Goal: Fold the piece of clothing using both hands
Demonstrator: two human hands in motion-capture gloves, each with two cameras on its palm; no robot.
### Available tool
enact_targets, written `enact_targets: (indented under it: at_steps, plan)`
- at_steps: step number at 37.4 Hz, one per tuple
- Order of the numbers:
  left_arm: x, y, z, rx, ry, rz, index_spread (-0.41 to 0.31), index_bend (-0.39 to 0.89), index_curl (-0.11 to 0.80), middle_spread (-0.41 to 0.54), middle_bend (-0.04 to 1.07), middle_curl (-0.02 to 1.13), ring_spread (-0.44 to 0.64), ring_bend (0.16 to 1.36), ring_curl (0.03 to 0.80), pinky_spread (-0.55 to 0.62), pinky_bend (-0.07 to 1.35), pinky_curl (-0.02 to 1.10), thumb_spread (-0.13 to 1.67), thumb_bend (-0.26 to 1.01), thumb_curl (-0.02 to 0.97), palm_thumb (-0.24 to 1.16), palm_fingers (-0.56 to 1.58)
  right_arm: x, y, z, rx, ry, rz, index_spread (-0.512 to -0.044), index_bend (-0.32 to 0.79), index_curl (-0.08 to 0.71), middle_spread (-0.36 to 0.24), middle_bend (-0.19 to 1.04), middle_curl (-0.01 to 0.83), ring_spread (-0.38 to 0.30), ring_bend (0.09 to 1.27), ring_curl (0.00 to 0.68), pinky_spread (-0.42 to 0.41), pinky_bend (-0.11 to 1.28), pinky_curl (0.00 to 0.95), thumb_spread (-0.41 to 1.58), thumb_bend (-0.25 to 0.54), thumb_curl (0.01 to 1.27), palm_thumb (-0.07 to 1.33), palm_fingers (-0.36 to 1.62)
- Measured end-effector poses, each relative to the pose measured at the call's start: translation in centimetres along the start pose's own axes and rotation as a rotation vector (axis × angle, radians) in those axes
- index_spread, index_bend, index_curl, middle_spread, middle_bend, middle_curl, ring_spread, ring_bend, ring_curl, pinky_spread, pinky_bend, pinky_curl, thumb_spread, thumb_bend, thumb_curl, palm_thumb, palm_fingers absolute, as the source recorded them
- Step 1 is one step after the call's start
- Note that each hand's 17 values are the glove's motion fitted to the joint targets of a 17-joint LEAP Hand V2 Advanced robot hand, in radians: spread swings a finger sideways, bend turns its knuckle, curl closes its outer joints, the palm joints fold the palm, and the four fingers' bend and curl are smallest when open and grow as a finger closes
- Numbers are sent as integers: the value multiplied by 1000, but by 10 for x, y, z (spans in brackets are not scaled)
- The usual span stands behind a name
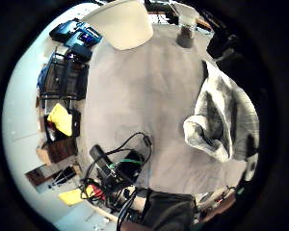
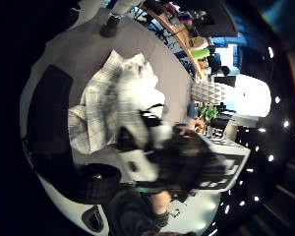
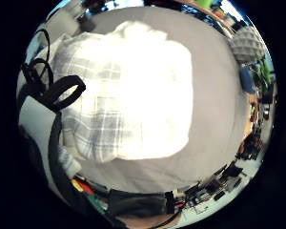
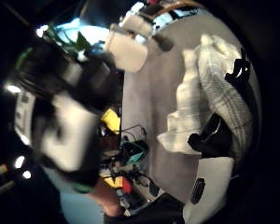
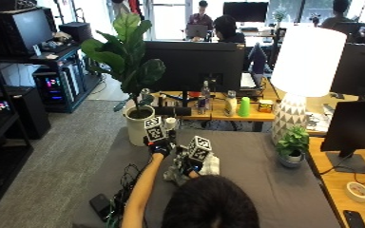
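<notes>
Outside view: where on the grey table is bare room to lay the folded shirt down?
Bare grey table runs between the plaid shirt and the small potted plant, on the person's right. The near left edge is crowded with cables and a phone.

You are reaching your left forearm up and forward, your left hand (image 5: 159, 146) raised just beside your right hand (image 5: 188, 166), which is hanging lower and closer to your head. Whether the fingers of either are curling cannot be made out.
</notes>
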State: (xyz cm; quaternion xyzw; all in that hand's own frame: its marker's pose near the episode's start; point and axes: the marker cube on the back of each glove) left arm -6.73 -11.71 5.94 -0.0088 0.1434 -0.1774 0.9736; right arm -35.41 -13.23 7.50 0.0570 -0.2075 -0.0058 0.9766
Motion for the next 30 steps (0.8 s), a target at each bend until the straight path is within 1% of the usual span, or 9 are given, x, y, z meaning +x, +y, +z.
enact_targets:
  at_steps: [2,6,10,13,16,19,25,27,30]
  plan:
    - [-8,0,-6,8,8,-11,-36,133,318,39,161,310,27,637,344,22,511,370,1517,55,203,253,436,-19,6,27,-40,-42,-61,-204,179,390,-130,446,533,-232,649,487,-258,675,469,423,-27,662,1050,1270]
    - [-19,-4,-13,54,18,-9,-39,134,315,35,158,310,21,637,347,9,508,371,1541,60,197,255,439,-31,14,76,-158,29,-122,-206,160,397,-128,439,533,-233,650,490,-255,677,473,394,-28,676,1047,1240]
    - [-24,-3,-12,42,29,-17,-41,135,314,33,153,309,18,633,346,4,510,372,1539,56,194,249,445,-41,29,104,-350,2,-211,-211,-52,312,-120,359,513,-232,678,498,-263,734,484,427,-25,685,1037,935]
    - [-25,1,-9,19,40,-6,-42,133,312,32,151,307,16,632,347,-1,511,372,1533,55,195,253,447,-56,40,108,-435,-166,-388,-221,-56,277,-100,274,494,-210,712,520,-235,793,505,534,-18,685,1029,776]
    - [-29,3,-9,-2,24,-45,-38,132,310,35,148,304,15,633,348,-4,514,374,1526,50,194,248,444,-59,34,99,-348,-205,-520,-231,-23,239,-79,237,476,-183,707,508,-180,784,493,656,-22,678,996,683]
    - [-30,5,-14,-16,32,-70,-38,131,308,35,147,302,14,633,348,-6,516,375,1516,43,193,243,442,-56,32,84,-280,-189,-559,-240,-3,205,-64,219,466,-165,711,495,-145,776,478,751,-16,671,980,654]
    - [-27,4,-41,82,58,-72,-40,140,308,33,153,298,7,633,347,-12,518,375,1497,25,190,221,467,-38,33,50,-255,-215,-551,-239,75,188,-44,214,454,-130,666,461,-68,727,441,886,-20,657,947,615]
    - [-28,0,-50,139,22,-94,-40,141,309,32,148,295,5,630,345,-21,523,374,1493,21,190,220,479,-23,31,35,-226,-173,-490,-236,88,188,-40,213,451,-123,655,451,-53,710,427,922,-24,649,925,629]
    - [-27,-11,-50,144,-10,-95,-41,139,309,32,146,295,-1,633,348,-25,523,376,1489,17,190,218,480,-2,27,19,-185,-107,-379,-234,98,191,-36,218,449,-117,642,438,-33,686,410,964,-23,639,903,656]
